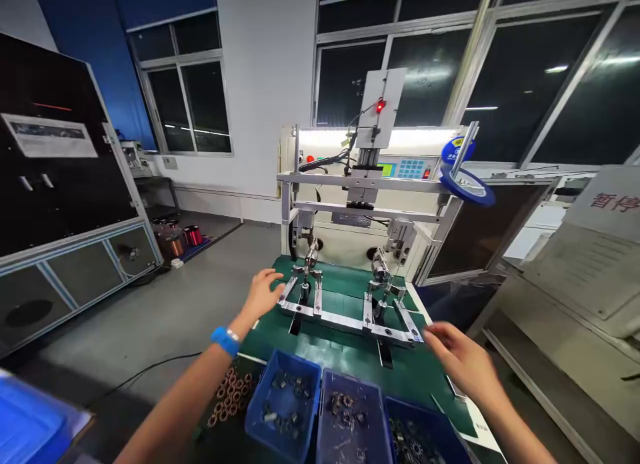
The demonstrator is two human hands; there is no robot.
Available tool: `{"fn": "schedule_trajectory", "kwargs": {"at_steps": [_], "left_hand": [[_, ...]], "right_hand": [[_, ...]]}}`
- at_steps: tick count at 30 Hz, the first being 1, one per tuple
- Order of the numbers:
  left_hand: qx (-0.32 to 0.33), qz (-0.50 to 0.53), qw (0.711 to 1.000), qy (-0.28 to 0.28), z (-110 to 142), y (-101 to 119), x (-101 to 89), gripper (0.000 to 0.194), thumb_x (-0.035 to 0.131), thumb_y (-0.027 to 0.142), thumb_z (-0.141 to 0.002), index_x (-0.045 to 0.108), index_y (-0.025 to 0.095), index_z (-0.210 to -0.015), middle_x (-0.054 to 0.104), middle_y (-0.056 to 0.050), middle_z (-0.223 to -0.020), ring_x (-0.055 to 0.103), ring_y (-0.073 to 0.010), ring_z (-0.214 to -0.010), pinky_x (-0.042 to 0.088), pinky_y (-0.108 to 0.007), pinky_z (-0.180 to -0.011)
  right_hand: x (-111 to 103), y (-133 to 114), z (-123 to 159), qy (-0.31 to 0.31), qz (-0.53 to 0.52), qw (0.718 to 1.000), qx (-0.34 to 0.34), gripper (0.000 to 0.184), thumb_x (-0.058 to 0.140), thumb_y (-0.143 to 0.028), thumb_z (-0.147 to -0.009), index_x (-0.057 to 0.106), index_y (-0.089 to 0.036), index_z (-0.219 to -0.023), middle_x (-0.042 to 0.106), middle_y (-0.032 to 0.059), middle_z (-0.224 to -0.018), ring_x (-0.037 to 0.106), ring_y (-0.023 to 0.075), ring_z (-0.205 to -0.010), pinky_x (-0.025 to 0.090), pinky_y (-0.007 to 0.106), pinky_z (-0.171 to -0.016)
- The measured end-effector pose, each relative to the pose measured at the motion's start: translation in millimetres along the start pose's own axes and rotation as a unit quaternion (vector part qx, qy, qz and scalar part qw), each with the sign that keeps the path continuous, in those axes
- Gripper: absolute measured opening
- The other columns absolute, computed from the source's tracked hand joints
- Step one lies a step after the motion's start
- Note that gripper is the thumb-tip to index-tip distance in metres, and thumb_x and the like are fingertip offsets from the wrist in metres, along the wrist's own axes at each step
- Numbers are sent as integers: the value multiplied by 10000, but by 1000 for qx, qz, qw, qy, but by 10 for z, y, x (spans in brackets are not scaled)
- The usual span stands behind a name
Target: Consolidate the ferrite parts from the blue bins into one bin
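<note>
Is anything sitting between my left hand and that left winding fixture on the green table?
Nothing visible. The left hand is open, its fingertips right at the left winding fixture, with only bare green table around them.

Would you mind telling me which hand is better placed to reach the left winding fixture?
The left hand: it is open right beside the left winding fixture, while the right hand hovers nearer the right fixture.

Two bare forearms are seen, with no sleeves reaching into view. On the left wrist, toward seven o'clock in the picture, a bright blue wristband [225,341] is worn, with a small pale clasp or bead at its upper edge. The left hand [261,293] and the right hand [463,363] are ungloved, and no rings are discernible.
</note>
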State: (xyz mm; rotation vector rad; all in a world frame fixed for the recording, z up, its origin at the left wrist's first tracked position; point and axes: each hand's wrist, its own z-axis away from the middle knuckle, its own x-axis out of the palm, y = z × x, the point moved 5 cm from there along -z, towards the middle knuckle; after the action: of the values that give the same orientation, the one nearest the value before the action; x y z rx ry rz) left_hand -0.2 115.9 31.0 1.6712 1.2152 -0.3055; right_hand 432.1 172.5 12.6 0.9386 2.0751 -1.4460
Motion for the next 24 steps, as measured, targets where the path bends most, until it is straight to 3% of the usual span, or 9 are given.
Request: {"fn": "schedule_trajectory", "kwargs": {"at_steps": [1, 4, 7, 11, 19, 22, 24], "left_hand": [[-2, -6, 1000, -14, -176, 85, 233, 217, 633, 230, -804, 682, 212, -1014, 573, -91, -1232, 484, -261, -1198, 410, -436, -1009], [-17, -12, 999, -40, -507, 252, 819, 276, 628, 282, -798, 681, 247, -1066, 512, -112, -1311, 392, -321, -1272, 394, -488, -992], [-26, -9, 998, -56, -617, 249, 1067, 230, 615, 322, -809, 700, 286, -1021, 499, -82, -1332, 367, -316, -1279, 372, -501, -988], [-31, -12, 997, -71, -661, 177, 1102, 160, 624, 328, -804, 725, 311, -928, 530, -38, -1300, 379, -287, -1260, 370, -458, -975], [-48, -40, 994, -85, -657, 181, 1140, 200, 620, 375, -805, 719, 325, -971, 564, -44, -1241, 395, -294, -1233, 374, -468, -956], [-40, -50, 993, -94, -683, 253, 1057, 194, 634, 356, -801, 724, 296, -962, 562, -62, -1268, 397, -311, -1250, 383, -481, -962], [-32, -57, 993, -98, -690, 283, 907, 211, 660, 340, -785, 722, 273, -976, 548, -73, -1308, 391, -330, -1268, 387, -493, -970]], "right_hand": [[140, -32, -158, -42, -30, 998, 31, 214, 614, -347, -787, 650, -189, -927, 707, 17, -809, 672, 174, -695, 526, 284, -658], [468, -95, -608, -73, -65, 992, 78, 320, 545, -325, -778, 618, -158, -1042, 696, 25, -755, 665, 168, -565, 509, 275, -565], [713, -81, -864, -85, -75, 990, 84, 310, 511, -336, -790, 624, -161, -1020, 651, -10, -647, 636, 154, -487, 488, 263, -515], [835, 2, -911, -99, -86, 988, 81, 257, 496, -330, -804, 635, -186, -965, 630, -27, -606, 614, 148, -465, 484, 265, -517], [872, 80, -905, -72, -66, 991, 92, 186, 530, -300, -814, 639, -200, -926, 579, -42, -529, 607, 157, -489, 471, 267, -547], [856, -13, -872, -100, -88, 986, 100, 229, 528, -279, -822, 633, -171, -994, 592, -37, -530, 601, 144, -462, 456, 235, -469], [746, -108, -783, -118, -108, 982, 100, 325, 535, -289, -826, 592, -152, -1116, 632, -23, -573, 599, 138, -446, 444, 220, -423]]}}
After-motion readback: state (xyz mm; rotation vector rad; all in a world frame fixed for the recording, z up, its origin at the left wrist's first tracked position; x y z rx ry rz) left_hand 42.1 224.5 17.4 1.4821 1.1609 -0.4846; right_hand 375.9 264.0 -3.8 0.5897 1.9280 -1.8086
